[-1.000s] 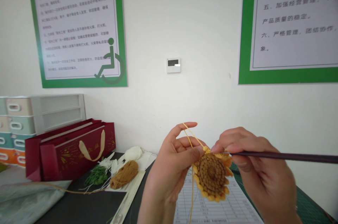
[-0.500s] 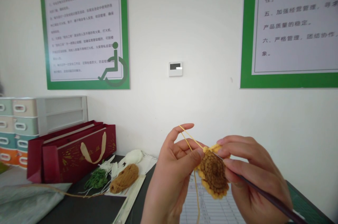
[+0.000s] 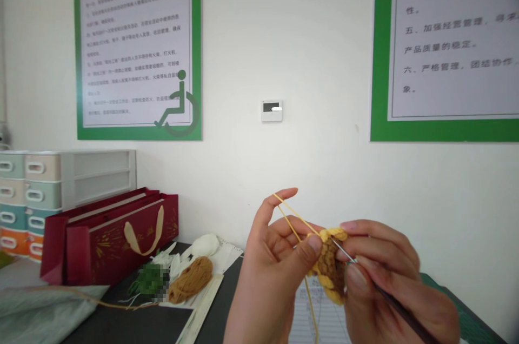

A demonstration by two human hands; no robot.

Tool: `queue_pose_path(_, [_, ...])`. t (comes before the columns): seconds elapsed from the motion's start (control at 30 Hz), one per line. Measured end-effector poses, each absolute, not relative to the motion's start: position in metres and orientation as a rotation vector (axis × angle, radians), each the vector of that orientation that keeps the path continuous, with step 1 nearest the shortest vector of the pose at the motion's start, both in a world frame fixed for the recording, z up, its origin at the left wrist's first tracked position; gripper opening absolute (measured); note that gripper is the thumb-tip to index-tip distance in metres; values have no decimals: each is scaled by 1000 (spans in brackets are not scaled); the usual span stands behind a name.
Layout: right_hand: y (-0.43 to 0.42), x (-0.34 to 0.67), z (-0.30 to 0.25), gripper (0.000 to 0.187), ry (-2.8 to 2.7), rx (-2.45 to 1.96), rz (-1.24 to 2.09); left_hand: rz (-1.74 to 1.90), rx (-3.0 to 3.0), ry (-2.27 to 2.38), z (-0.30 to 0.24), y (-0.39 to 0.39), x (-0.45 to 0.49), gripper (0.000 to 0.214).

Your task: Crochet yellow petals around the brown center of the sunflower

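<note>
Between my two hands is a small crochet piece [image 3: 329, 265], brown in the middle with a yellow scalloped edge. My left hand [image 3: 279, 263] pinches its left edge between thumb and fingers. Yellow yarn [image 3: 298, 214] loops over my raised left index finger, runs to the top of the piece, and a strand hangs below. My right hand [image 3: 401, 279] grips a crochet hook [image 3: 395, 303] with a dark handle and a thin metal shaft. The hook's tip meets the yellow edge near the top. Right fingertips also touch that edge and cover part of the brown centre.
On the dark table [image 3: 162, 325] at left lie a brown yarn ball [image 3: 192, 279], green yarn [image 3: 148, 282] and white yarn [image 3: 205, 245]. Behind them stand red gift bags [image 3: 113, 236] and a drawer unit [image 3: 101, 171]. A printed sheet [image 3: 302, 306] lies beneath my hands; a green mat [image 3: 474, 311] is at right.
Both hands have shifted slightly right with the crochet piece, which is now turned more edge-on. My right fingers have moved, covering more of its brown centre. The view has tilted up a little.
</note>
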State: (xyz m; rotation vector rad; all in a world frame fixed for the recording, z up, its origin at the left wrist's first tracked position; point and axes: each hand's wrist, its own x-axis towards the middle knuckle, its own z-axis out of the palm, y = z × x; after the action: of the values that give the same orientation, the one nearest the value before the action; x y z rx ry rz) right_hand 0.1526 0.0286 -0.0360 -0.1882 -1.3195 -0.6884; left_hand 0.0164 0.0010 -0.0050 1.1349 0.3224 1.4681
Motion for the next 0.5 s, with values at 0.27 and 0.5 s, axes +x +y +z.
queue_pose_path(0.27, [32, 151, -44, 24, -1327, -192, -453, 1399, 1134, 265, -5, 2, 18, 91])
queue_pose_path(0.5, [28, 155, -35, 29, -1388, -146, -466, 1441, 1151, 261, -2, -1, 18, 123])
